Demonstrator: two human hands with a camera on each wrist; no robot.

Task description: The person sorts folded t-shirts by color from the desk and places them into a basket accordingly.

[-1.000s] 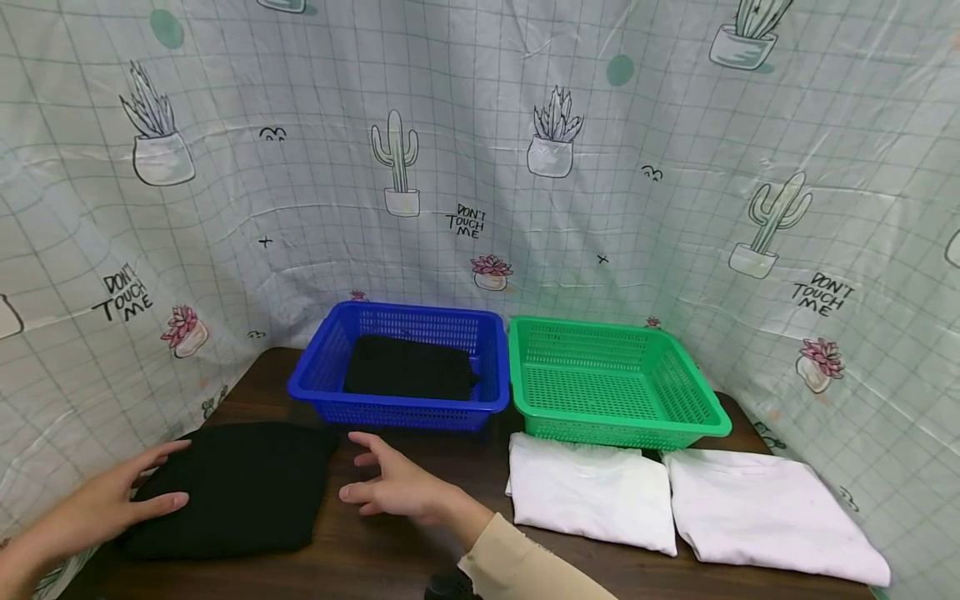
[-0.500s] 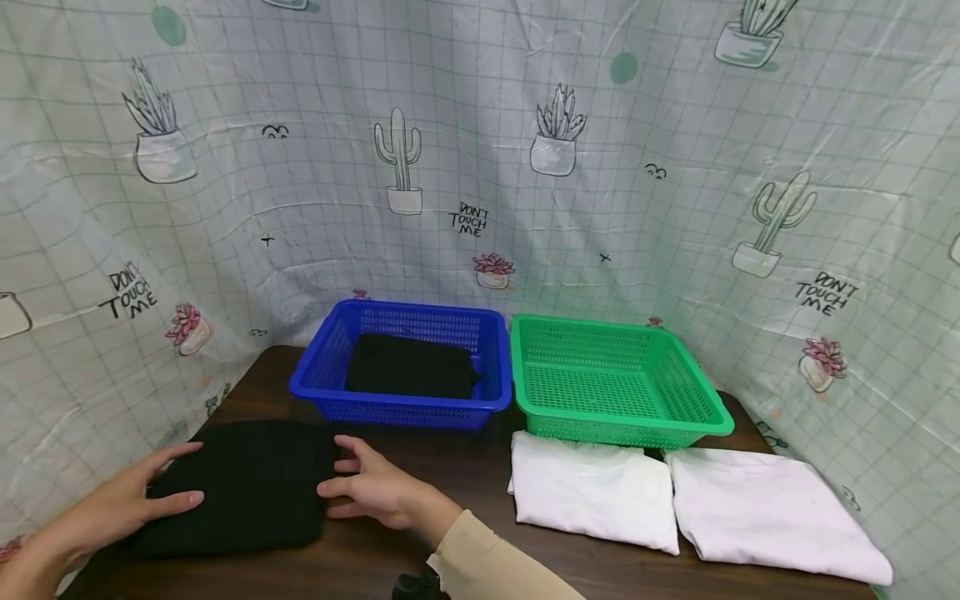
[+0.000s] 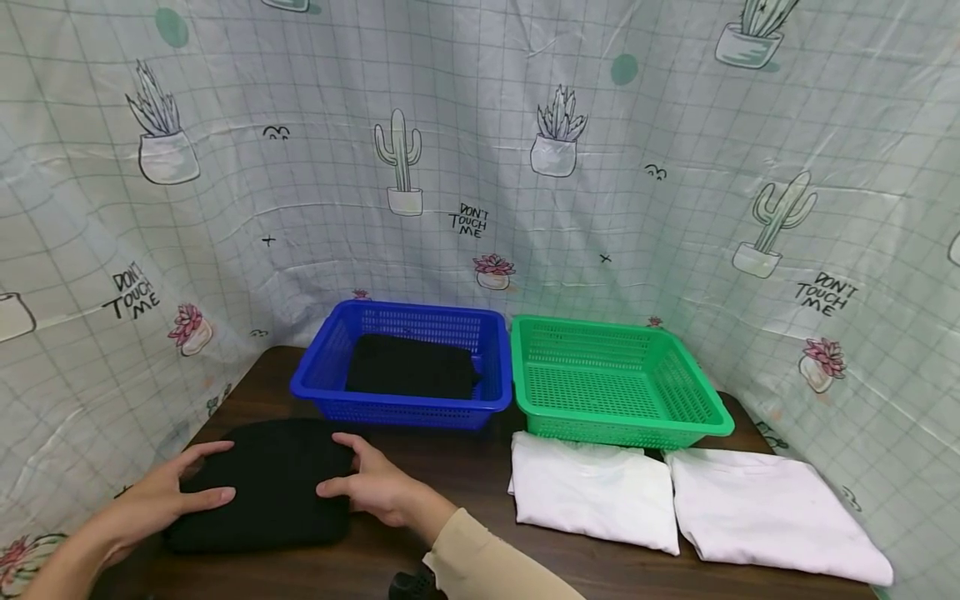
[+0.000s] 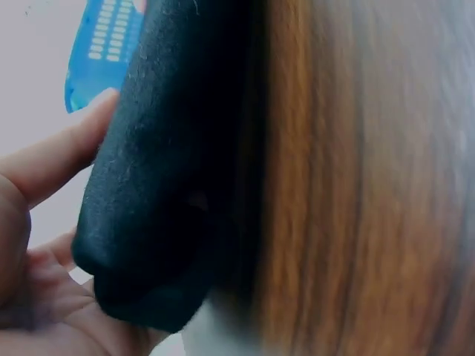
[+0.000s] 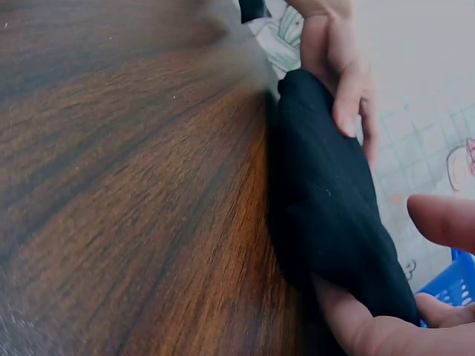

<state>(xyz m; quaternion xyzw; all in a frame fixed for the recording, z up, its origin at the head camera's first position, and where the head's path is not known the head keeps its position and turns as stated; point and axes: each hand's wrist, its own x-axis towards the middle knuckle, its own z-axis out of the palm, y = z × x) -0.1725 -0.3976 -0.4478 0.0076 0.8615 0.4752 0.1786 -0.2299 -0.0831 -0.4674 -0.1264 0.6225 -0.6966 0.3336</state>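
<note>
A folded black garment (image 3: 277, 492) lies at the left front of the dark wooden table (image 3: 442, 558). At its left edge my left hand (image 3: 161, 500) grips it, thumb on top and the other fingers mostly hidden beneath. My right hand (image 3: 378, 487) holds the right edge; in the right wrist view one finger (image 5: 338, 311) is tucked between cloth and table. The left wrist view shows the garment's thick folded edge (image 4: 141, 185) against my left palm. Behind it, a blue basket (image 3: 401, 402) contains another folded black garment (image 3: 411, 367).
A green basket (image 3: 622, 427) stands right of the blue one, with only its bare mesh floor showing. Two folded white garments (image 3: 592, 492) lie side by side in front of it. A patterned curtain (image 3: 480, 150) hangs behind the table. A small black object (image 3: 408, 586) sits by my right sleeve.
The black garment has slid right along the table, with my left hand moving along with it. My right hand has come left from bare table onto the garment's right edge.
</note>
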